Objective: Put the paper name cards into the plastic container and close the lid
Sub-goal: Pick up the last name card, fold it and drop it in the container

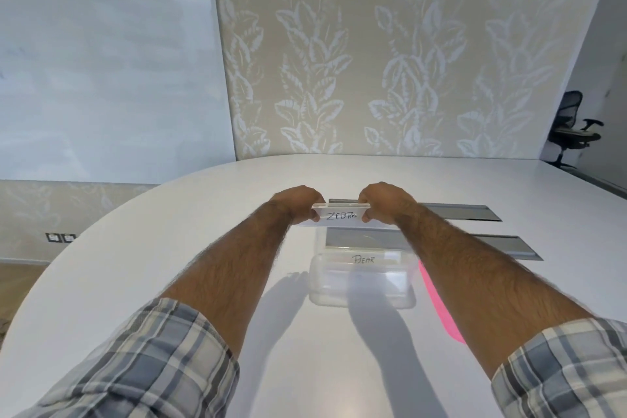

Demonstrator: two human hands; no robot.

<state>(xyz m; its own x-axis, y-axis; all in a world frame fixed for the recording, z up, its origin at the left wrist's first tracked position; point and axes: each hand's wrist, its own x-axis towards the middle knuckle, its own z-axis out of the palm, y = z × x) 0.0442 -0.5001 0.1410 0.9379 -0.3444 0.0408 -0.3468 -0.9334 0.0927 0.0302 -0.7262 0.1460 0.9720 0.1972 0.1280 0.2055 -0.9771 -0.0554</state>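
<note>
A white paper name card marked "ZEBRA" (341, 215) is held up above the white table (237, 200). My left hand (298, 202) pinches its left end and my right hand (385, 200) pinches its right end. Nearer to me, below the card, a clear plastic container (361, 285) stands open on the table. A second card marked "BEAR" (363, 260) stands inside it against the far wall. A pink strip, perhaps the lid (437, 305), lies just right of the container, mostly hidden by my right forearm.
Two grey metal cable flaps (475, 214) are set into the table behind the container. A whiteboard (101, 71) leans on the patterned wall at left. An office chair (573, 129) stands in the doorway at right.
</note>
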